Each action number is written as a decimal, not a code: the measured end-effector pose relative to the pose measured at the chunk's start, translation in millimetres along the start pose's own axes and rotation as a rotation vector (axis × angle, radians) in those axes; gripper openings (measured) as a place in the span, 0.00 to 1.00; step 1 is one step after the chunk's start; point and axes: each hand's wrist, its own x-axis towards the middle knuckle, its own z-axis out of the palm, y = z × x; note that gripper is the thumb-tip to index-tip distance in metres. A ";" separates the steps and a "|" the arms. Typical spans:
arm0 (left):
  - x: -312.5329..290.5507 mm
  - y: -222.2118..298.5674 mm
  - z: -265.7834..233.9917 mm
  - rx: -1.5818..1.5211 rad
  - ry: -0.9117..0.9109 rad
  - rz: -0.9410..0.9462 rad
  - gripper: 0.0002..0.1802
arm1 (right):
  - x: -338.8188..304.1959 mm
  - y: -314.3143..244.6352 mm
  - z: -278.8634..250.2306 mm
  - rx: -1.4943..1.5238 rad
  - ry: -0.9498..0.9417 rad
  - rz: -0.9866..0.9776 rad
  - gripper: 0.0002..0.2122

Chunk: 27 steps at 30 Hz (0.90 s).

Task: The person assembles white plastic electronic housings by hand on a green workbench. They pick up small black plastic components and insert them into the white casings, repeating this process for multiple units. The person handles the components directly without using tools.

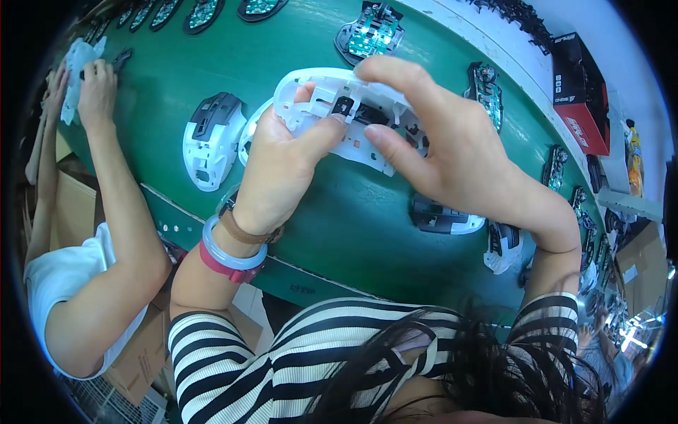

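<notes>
Above the green bench I hold a white plastic mouse shell (295, 86), its hollow inside with ribs and slots facing up. My left hand (279, 169) is closed round its left end, the thumb pressing beside a small black part (343, 106) seated in the shell. My right hand (459, 141) grips the right end, index finger on the far edge and thumb over the inside; part of the shell is hidden beneath it. Just left of my left hand, the edge of another white piece (246, 134) shows, mostly covered.
A white and dark grey mouse shell (212, 141) lies left on the bench (318, 226); two more (445, 215) (503, 247) lie right. Circuit-board bases (371, 35) (484, 92) line the far edge. A co-worker's hand (97, 92) holds a white shell (73, 88). A black-red box (580, 92) stands right.
</notes>
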 end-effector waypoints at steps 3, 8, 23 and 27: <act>0.9 1.8 1.2 0.028 0.021 0.020 0.13 | -0.6 0.0 -0.1 -0.173 0.021 -0.096 0.22; 0.3 0.0 2.6 0.044 0.025 0.026 0.14 | -4.0 5.2 5.0 -0.364 -0.036 -0.214 0.24; -9.5 8.7 1.7 0.182 -0.019 0.041 0.12 | -12.5 -16.8 2.5 -0.233 -0.136 -0.074 0.19; -13.1 17.5 1.6 0.068 -0.211 0.090 0.29 | -15.2 -5.1 9.0 0.099 0.090 0.035 0.16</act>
